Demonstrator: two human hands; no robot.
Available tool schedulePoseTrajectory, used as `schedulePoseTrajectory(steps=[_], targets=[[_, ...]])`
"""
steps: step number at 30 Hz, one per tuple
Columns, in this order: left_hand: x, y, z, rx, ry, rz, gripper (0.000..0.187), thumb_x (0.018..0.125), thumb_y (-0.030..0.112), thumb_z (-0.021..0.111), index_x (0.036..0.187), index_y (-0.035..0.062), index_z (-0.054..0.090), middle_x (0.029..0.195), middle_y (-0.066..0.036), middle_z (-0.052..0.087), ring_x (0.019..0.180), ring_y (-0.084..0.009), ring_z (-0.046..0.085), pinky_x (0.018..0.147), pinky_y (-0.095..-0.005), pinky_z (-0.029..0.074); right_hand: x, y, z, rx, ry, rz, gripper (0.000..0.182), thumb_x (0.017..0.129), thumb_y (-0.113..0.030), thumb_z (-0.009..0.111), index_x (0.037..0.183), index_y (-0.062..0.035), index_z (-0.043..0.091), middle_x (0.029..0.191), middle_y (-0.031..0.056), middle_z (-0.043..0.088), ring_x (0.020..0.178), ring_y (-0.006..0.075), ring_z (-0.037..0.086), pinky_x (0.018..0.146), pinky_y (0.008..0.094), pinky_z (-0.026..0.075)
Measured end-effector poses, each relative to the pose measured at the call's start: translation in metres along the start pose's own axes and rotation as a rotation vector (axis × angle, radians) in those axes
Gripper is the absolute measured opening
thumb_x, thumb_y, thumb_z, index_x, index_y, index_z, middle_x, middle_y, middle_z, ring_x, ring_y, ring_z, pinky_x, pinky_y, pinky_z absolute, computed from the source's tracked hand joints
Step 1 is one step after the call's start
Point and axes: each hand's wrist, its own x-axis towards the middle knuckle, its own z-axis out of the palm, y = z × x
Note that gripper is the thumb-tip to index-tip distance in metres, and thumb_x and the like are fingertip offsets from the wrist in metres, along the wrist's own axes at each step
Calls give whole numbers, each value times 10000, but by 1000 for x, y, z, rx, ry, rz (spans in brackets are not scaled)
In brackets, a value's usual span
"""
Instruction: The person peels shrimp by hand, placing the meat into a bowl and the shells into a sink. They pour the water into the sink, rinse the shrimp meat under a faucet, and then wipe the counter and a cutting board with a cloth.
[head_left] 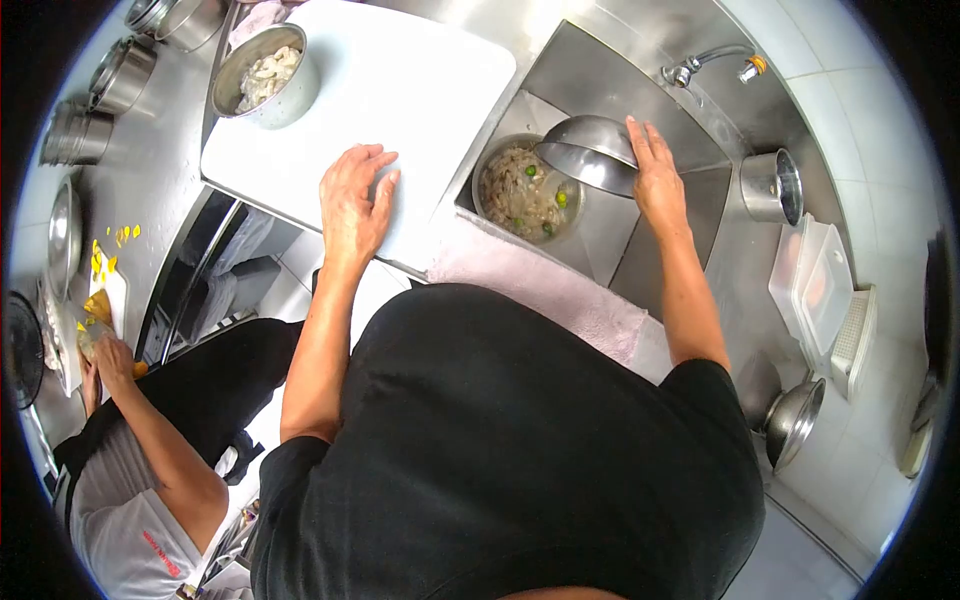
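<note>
My right hand [657, 178] grips the rim of a shiny metal bowl [592, 148], tilted above a round pot [574, 222] in the sink. Greyish-brown scraps [518, 190], which look like shrimp shells, fill the pot in cloudy liquid, with several green round fruits among them. Fingers apart and holding nothing, my left hand [355, 205] lies at the near edge of a white cutting board [420, 80]. On that board's far left stands a metal pot [287, 108] with pale pieces like peeled shrimp. Inside the tilted bowl, nothing can be made out.
A faucet [690, 70] is fixed above the sink [625, 75]. A pink towel [540, 280] drapes its front edge. On the right are a metal pot [768, 188], plastic containers [815, 280] and a bowl [795, 425]. At left, a co-worker's hands [108, 365] handle yellow pieces on a board.
</note>
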Motion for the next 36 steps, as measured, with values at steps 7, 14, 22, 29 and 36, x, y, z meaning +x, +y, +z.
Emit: schedulePoseTrajectory(steps=[7, 14, 22, 29, 36], targets=[[0, -3, 3, -48, 45, 45, 249, 862, 156, 674, 1099, 80, 682, 1170, -118, 643, 1178, -317, 558, 1020, -457, 393, 6, 21, -30, 179, 269, -28, 781, 761, 168, 409, 1425, -236, 482, 1421, 124, 519, 1297, 323, 503, 1074, 407, 420], [5, -11, -18, -562, 184, -411, 451, 933, 212, 650, 1344, 70, 530, 1312, -141, 581, 1182, -275, 564, 1011, -389, 431, 25, 69, -4, 585, 425, 448, 598, 841, -32, 506, 1432, -81, 427, 1316, 245, 578, 1175, 323, 600, 1003, 379, 438], [67, -63, -77, -228, 566, -436, 854, 896, 362, 710, 1511, 7, 236, 1445, -254, 405, 1324, -328, 437, 1020, -413, 434, 115, 20, 29, 879, 400, 496, 616, 822, -73, 509, 1429, -48, 408, 1319, 223, 541, 1139, 357, 593, 950, 444, 488], [113, -112, -94, -508, 118, -895, 738, 849, 600, 619, 1388, 135, 429, 1350, -95, 514, 1173, -286, 503, 857, -474, 494, 187, -71, 34, 1503, 95, 616, 753, 953, -150, 520, 1510, -29, 29, 1409, 314, 370, 1064, 473, 608, 655, 519, 642], [100, -143, -83, -665, 92, -899, 357, 917, 327, 487, 1158, 75, 562, 1122, -68, 558, 1029, -216, 546, 767, -441, 546, 161, -18, 72, 699, 91, 502, 881, 900, -506, 592, 1546, -55, 198, 1480, 249, 414, 1310, 372, 487, 1055, 402, 428]])
